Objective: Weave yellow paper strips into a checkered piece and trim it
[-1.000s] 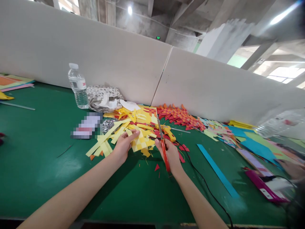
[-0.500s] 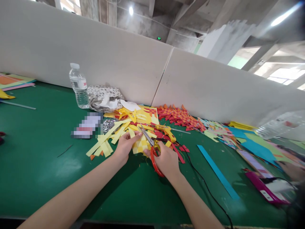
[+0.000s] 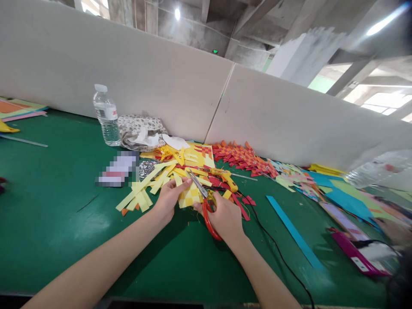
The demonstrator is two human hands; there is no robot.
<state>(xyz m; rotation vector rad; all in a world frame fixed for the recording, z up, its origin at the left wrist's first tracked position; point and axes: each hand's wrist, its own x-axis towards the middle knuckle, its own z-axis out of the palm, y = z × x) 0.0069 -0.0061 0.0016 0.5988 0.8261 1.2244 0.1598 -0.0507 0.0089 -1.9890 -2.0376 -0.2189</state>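
Between my hands is a woven yellow checkered paper piece. My left hand pinches it at its left edge, fingers closed. In my right hand is a pair of red-handled scissors, its blades pointing up and left over the paper. The right fingertips also lie at the paper's lower right edge. Pale yellow paper strips spread out to the left of the piece. Just beyond my right hand lies a yellow glue gun with a black cord.
A water bottle stands by the partition, near a patterned cloth bag. Red and orange woven paper fish are heaped at the back. On the right lie a blue strip and a magenta power strip.
Almost nothing differs. Both hands, the scissors and the woven paper keep nearly the same place.
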